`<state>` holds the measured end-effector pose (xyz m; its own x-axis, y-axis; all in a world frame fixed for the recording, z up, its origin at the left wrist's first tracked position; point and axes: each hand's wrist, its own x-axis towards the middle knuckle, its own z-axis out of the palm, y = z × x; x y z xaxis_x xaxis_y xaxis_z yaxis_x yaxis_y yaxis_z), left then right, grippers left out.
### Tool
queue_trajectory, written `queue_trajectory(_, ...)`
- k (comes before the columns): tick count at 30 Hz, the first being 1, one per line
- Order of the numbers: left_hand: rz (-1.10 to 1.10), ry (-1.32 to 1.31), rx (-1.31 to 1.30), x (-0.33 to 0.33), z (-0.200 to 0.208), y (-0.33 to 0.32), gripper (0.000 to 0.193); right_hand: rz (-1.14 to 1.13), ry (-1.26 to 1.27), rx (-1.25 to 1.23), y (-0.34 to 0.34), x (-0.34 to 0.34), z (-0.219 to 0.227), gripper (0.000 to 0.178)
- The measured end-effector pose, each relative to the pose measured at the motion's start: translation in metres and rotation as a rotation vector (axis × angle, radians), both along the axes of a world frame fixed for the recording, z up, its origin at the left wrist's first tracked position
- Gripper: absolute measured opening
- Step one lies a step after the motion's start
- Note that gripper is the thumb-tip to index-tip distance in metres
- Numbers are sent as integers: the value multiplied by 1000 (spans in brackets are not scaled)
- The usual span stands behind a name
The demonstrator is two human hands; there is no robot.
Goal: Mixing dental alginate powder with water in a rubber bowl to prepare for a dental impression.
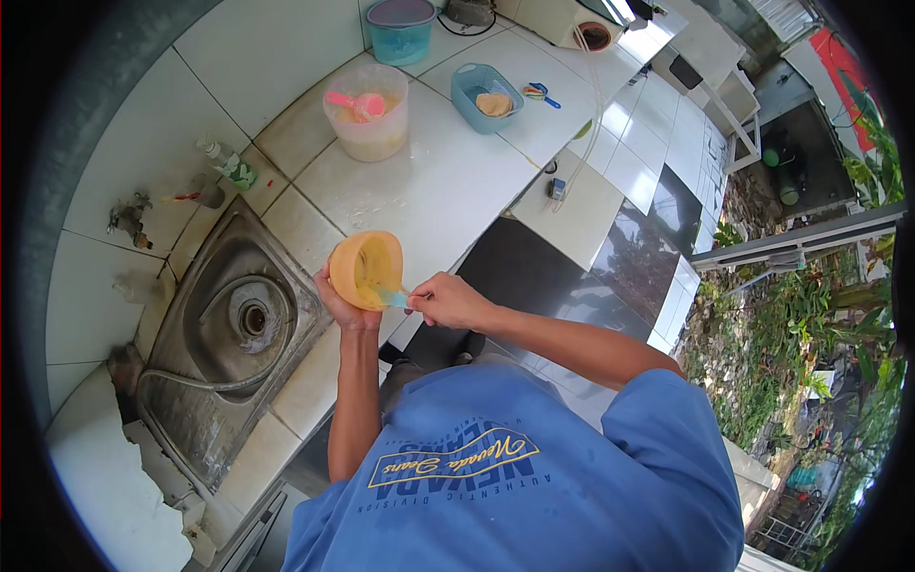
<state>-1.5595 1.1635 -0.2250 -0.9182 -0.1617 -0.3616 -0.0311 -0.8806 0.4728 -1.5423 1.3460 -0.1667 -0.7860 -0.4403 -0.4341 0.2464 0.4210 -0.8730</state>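
My left hand (343,303) is wrapped round the side of an orange-yellow bowl (355,255), which is tilted so its inside faces me. Inside it some yellowish stuff coats the wall; what it is I cannot make out. Between the fingers of my right hand (450,301) is the handle of a light blue spatula (392,298), its blade at the bowl's lower rim. Beyond the bowl, on the tiled counter (419,214), stands a translucent pinkish bucket (374,143) with a pink scoop (360,103) lying in its pale contents.
A stained metal sink (205,324) with a hose lies at the left, below a wall tap (130,221). Near it stands a green-and-white bottle (229,166). Farther back are a lidded blue tub (400,38) and a blue basket (484,103). The counter's edge runs along its right side.
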Motion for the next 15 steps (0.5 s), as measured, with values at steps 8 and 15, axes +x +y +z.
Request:
queue_trajectory(8, -368, 90, -64, -18, 26, 133, 52, 225, 1108, 888, 135, -20, 71, 27)
queue_trajectory(15, -908, 89, -81, -33, 78, 192, 60, 791, 1149, 928, 202, -35, 161, 15)
